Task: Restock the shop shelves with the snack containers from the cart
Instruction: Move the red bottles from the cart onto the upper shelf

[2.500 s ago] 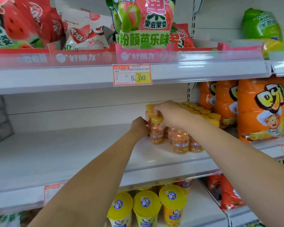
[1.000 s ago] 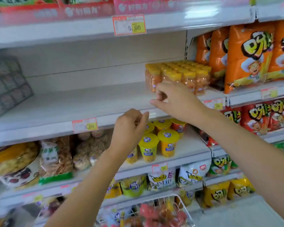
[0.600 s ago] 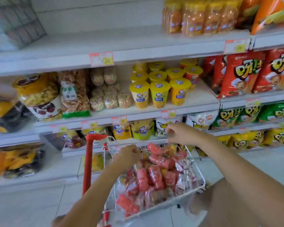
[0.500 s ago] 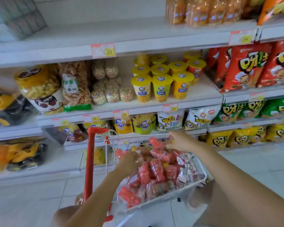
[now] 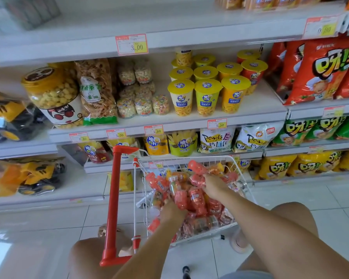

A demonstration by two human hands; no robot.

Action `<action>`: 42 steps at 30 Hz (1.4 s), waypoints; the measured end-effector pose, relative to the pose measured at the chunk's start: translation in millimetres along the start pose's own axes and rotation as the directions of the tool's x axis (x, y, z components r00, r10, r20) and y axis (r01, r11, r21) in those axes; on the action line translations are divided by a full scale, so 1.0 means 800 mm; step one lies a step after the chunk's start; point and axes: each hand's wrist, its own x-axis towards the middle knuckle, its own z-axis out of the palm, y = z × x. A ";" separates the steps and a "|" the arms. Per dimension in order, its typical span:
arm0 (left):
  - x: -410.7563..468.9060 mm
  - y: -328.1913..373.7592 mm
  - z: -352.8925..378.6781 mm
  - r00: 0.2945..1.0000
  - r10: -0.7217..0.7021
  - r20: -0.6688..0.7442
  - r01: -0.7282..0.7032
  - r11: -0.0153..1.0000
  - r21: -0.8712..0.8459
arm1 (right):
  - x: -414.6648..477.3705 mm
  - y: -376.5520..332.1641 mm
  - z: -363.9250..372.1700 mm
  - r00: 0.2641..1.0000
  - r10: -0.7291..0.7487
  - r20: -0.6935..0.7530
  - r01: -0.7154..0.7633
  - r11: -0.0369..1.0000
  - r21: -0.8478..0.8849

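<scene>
Two sets of fingers are down in the pile. R hand (image 5: 215,187): its fingers (image 5: 205,179) curl round a red bottle (image 5: 195,180) near the top of the heap w/ the palm over it, prob. so it lifts straight out. L hand (image 5: 172,213): fingers are buried among the snack containers (image 5: 197,200), so can't tell if they grip one or just feel for one. Both hands work at once, likely to carry more per trip.

Containers lie loose & crosswise in the wire cart (image 5: 179,159), touching each other, right under and around both hands. None is clear of the basket yet. Cart's red handle (image 5: 114,198) stands just beside the L forearm. Cart is parked close to the shelving, so the reach is short.

Bare white shelf (image 5: 129,21) higher up has room. Orange bottles (image 5: 250,2) sit at its right end, well above the hands. Yellow-lid cups (image 5: 207,95) fill the shelf between.
</scene>
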 end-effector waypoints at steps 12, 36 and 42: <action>0.004 0.001 -0.040 1.000 0.016 -0.022 -0.019 0.993 -0.113 | 0.012 -0.002 -0.005 0.992 0.079 0.095 -0.092 0.985 0.144; -0.147 0.307 -0.413 0.391 0.613 -0.686 -0.917 0.326 -0.231 | -0.121 -0.131 -0.493 0.582 -0.268 -0.768 0.756 0.527 0.388; -0.091 0.395 -0.463 0.443 0.595 -0.670 -0.873 0.455 -0.174 | -0.061 -0.166 -0.565 0.686 -0.279 -0.672 0.558 0.794 0.241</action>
